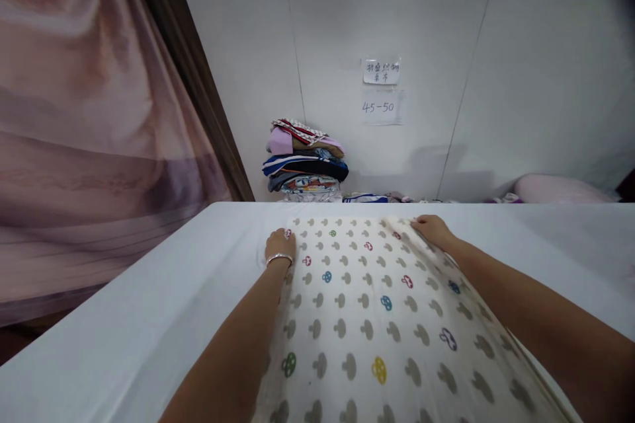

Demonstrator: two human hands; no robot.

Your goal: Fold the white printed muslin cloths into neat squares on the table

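Out on the white surface (114, 317), looking down the length of a mushroom-print cloth (353, 317), spread between both forearms (233, 337) and running past the bottom of the view, with its near end cut off. Down at the far left edge with the left hand (280, 244), wearing a silver bracelet (279, 259); impossible to tell, with fingertips so small, whether pinching or simply pressing. Across to the right, pinching the far right corner with the right hand (432, 231)! Hard to follow the right edge from there, creased and partly hidden behind the right forearm (536, 304). At the far edge, spotting a stack of folded fabrics (305, 162), hard to place on the surface or just behind; then catching only the tops of a blue-striped cloth (366, 199) and a pink bundle (560, 188). Reading "45-50" on the lower paper (381, 108). Away left, cut off by the view, onto a pinkish curtain (99, 145).
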